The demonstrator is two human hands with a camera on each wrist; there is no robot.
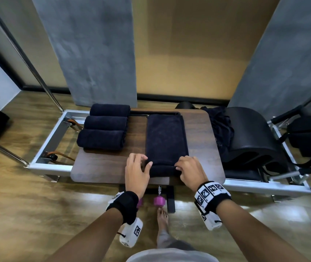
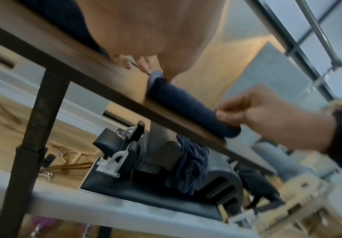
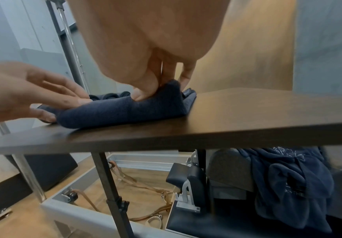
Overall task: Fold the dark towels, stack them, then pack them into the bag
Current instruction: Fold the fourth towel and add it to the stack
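Observation:
A dark towel (image 1: 166, 138) lies lengthwise on the wooden table (image 1: 98, 167), its near end turned over into a thick roll (image 2: 186, 103) (image 3: 121, 109). My left hand (image 1: 139, 167) sits at the roll's left end, fingers fairly straight and spread, thumb tip touching the cloth (image 3: 33, 90). My right hand (image 1: 188, 169) pinches the roll's right end between thumb and fingers (image 3: 145, 90). Three rolled dark towels (image 1: 103, 125) lie side by side at the table's far left. A black bag (image 1: 309, 137) hangs at the far right.
A dark crumpled garment (image 1: 220, 127) drapes between the table and a black arched barrel (image 1: 254, 137). A metal reformer frame (image 1: 50, 140) runs under the table, with leather straps inside. A purple dumbbell (image 1: 159, 201) and my bare foot (image 1: 162, 216) are on the wooden floor.

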